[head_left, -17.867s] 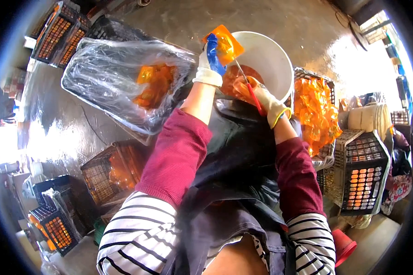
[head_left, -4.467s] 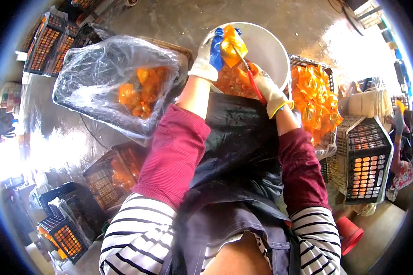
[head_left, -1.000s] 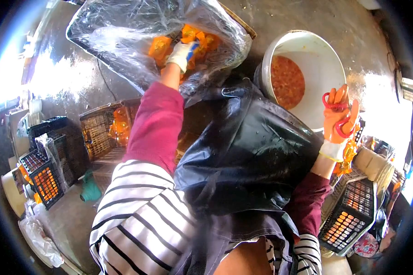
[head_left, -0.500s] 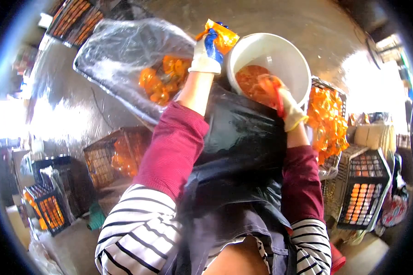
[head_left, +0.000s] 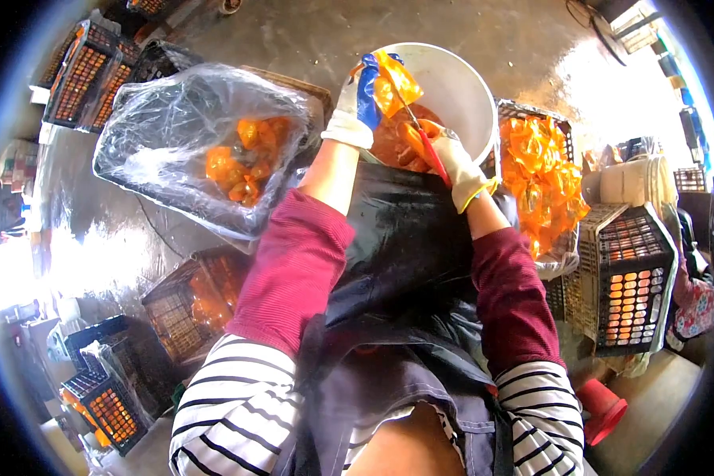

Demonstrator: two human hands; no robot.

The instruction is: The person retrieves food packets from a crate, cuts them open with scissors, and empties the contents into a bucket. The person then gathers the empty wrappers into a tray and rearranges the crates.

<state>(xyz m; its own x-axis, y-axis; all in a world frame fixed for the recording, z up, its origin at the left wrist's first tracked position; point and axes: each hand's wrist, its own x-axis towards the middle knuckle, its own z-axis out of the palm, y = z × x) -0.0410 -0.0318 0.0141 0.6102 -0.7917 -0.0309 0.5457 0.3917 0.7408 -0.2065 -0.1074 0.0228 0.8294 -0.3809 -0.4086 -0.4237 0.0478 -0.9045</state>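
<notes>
Packet (head_left: 401,78) clamped in your left hand (head_left: 362,97) has crossed the bucket's (head_left: 464,91) left edge, meeting scissors (head_left: 436,159) your right hand (head_left: 455,159) grips.

— Looks like a workshop, probably a packing or food-handling room
— Going by what?
— By the bare, shiny floor (head_left: 309,40) and by plastic crates (head_left: 631,260) on both sides, including one covered with clear plastic (head_left: 166,143)
— Got more to show for it?
— Yes: take the big white bucket (head_left: 462,87), another crate (head_left: 569,136) heaped with shiny orange pieces (head_left: 535,186), the long black apron (head_left: 404,238)
</notes>
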